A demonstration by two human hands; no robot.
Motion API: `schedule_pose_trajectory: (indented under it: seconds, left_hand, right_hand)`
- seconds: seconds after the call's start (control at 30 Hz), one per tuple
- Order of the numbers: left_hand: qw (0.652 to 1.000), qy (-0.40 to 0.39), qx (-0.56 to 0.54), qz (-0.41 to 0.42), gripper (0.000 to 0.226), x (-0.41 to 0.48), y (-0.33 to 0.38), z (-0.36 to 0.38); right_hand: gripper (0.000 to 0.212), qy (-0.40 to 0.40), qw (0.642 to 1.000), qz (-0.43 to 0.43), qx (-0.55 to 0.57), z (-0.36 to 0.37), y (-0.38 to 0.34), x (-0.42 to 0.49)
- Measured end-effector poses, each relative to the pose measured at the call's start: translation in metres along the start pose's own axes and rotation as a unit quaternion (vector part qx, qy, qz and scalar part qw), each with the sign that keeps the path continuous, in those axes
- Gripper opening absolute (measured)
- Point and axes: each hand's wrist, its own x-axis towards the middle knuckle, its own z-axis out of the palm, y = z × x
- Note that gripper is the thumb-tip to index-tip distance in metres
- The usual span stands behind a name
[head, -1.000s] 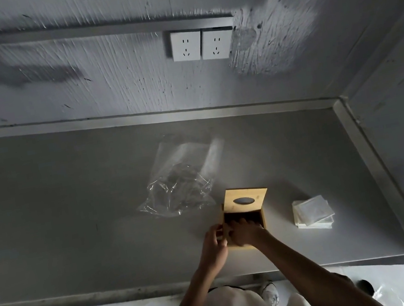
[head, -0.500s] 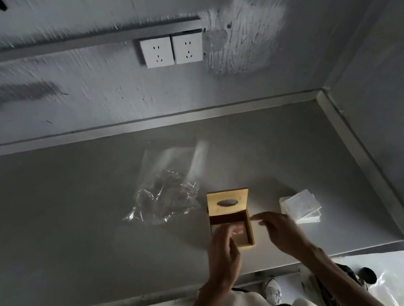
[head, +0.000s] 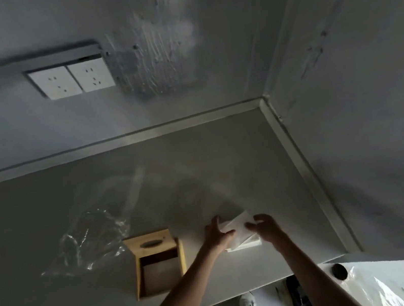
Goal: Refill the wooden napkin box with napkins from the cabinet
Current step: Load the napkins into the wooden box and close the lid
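Near the right corner of the grey tabletop (head: 45, 211), both hands close on the small stack of white folded napkins (head: 241, 234). Left hand (head: 215, 233) presses its left edge, fingers spread and curled over; right hand (head: 263, 225) cups the right edge, thumb and fingers partly closed. Top sheets tilt upward between them while the lower ones lie flat on the surface. Grip looks loose, and whether the whole stack is caught I cannot tell. Light wooden napkin box (head: 158, 264) lies just left of the left forearm, lid with its oval slot swung open, cavity dark and apparently unfilled. Crumpled clear plastic wrapper (head: 90, 241) sits beside the box on its far left. Risks as I judge them: only the upper napkins lift and the stack splits or fans; loose sheets slide off toward the tabletop edge; the left forearm, crossing back, knocks the box or its lid; an uneven bundle jams at the box opening.
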Motion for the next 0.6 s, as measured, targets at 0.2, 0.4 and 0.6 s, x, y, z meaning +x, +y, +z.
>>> schedule_pose_trajectory:
  seconds: [0.2,0.4,0.6]
  left_hand:
    - [0.993,-0.022,0.101,0.051,0.069,-0.006,0.005,-0.004]
    - [0.936,0.119,0.167,0.285,0.049,-0.064,-0.001,0.014]
    - [0.964,0.068,0.139,0.218,0.079,-0.072,-0.019,0.029]
  right_hand:
    - [0.037,-0.069,0.996,-0.063,0.011,-0.009,0.023,-0.007]
    - [0.047,0.018,0.945,-0.308,-0.110,-0.011,0.046,-0.048]
    - [0.074,-0.007,0.944,-0.307,-0.120,-0.009,0.063,-0.048]
